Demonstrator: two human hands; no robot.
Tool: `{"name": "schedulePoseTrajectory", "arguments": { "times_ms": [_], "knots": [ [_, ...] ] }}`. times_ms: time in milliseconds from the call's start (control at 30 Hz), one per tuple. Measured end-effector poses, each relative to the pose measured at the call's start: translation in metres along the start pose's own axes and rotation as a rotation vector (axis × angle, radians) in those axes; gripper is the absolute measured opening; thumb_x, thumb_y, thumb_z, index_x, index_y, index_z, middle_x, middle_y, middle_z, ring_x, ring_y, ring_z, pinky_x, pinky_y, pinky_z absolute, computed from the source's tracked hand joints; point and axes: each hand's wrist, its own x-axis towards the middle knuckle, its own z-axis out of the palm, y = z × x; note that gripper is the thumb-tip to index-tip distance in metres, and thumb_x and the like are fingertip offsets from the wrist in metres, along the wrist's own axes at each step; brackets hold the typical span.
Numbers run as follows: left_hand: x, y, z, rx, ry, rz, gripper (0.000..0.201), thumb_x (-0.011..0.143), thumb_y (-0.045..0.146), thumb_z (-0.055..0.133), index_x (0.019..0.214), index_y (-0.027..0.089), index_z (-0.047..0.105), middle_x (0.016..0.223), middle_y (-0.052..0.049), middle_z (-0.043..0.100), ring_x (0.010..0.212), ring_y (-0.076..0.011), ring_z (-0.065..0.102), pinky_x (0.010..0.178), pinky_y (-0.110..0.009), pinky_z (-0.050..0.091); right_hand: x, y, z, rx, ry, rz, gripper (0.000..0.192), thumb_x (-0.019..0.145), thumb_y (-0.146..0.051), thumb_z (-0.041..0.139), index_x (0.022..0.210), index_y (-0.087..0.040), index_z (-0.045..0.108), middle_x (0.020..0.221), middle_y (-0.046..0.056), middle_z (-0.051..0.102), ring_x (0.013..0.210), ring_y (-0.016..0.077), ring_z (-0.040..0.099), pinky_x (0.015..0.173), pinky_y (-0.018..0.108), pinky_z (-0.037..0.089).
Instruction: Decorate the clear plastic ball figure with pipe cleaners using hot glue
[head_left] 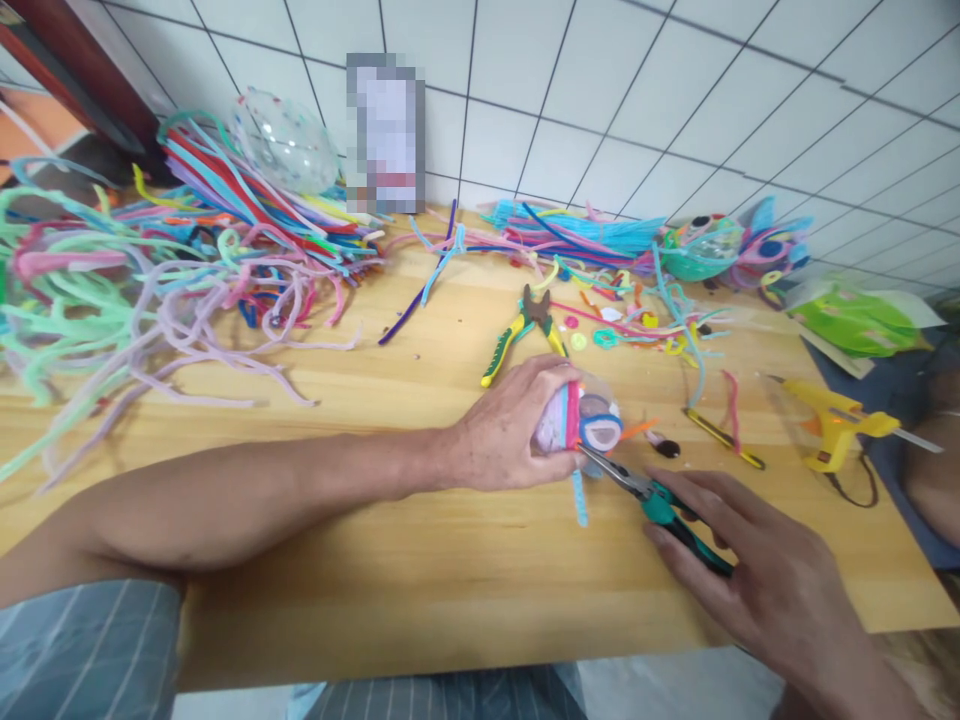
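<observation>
Left hand (510,425): closed round a small craft piece (581,420) wrapped in pink, blue and white pipe cleaner, held low over the surface (420,560) near its middle; forearm lies flat across the wood

Right hand (757,570): gripping the teal handles of cutters (652,495); long axis of the tool runs from lower right up to upper left, tip at the underside of the craft piece, just where a blue stem (579,497) hangs down from it; whether the tip touches cannot be told

Key relation: craft piece lies up and left of the right hand, at the end of the cutters; left hand is the nearer, already on it

Also on the surface:
- yellow-green pliers (521,335), just behind the left hand, apart from it
- loose pipe cleaners (187,250), a large tangled heap at far left
- blue bundle (577,230) along the tiled wall
- small coloured offcuts (637,320) behind the craft piece
- glue gun (840,425), yellow, well to the right, cord trailing
- clear ball (285,140) on top of the heap
- finished fish-like figures (735,245) at far right, near the wall
</observation>
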Motion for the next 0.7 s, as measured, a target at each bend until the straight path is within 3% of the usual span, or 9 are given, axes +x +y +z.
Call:
{"name": "schedulePoseTrajectory", "arguments": {
  "times_ms": [233, 700],
  "knots": [
    [-0.0004, -0.0031, 0.0018, 0.003, 0.002, 0.014, 0.080, 0.086, 0.046, 0.078, 0.151, 0.024, 0.037, 0.148, -0.021, 0.054, 0.147, -0.0397, 0.050, 0.120, -0.066, 0.045, -0.0006, 0.0031, 0.0024, -0.035, -0.004, -0.022, 0.032, 0.105, -0.038, 0.057, 0.130, -0.022, 0.068, 0.107, 0.009, 0.079, 0.082, 0.0213, 0.080, 0.065, 0.028, 0.063],
    [-0.0005, -0.0009, -0.0004, 0.023, 0.003, 0.022, 0.079, 0.087, 0.044, 0.079, 0.151, 0.022, 0.037, 0.147, -0.022, 0.053, 0.146, -0.0396, 0.051, 0.120, -0.066, 0.048, -0.0014, 0.0042, 0.0034, 0.079, -0.012, 0.033, 0.032, 0.102, -0.038, 0.062, 0.129, -0.025, 0.071, 0.108, 0.008, 0.080, 0.085, 0.0216, 0.080, 0.070, 0.028, 0.064]
  ]
}}
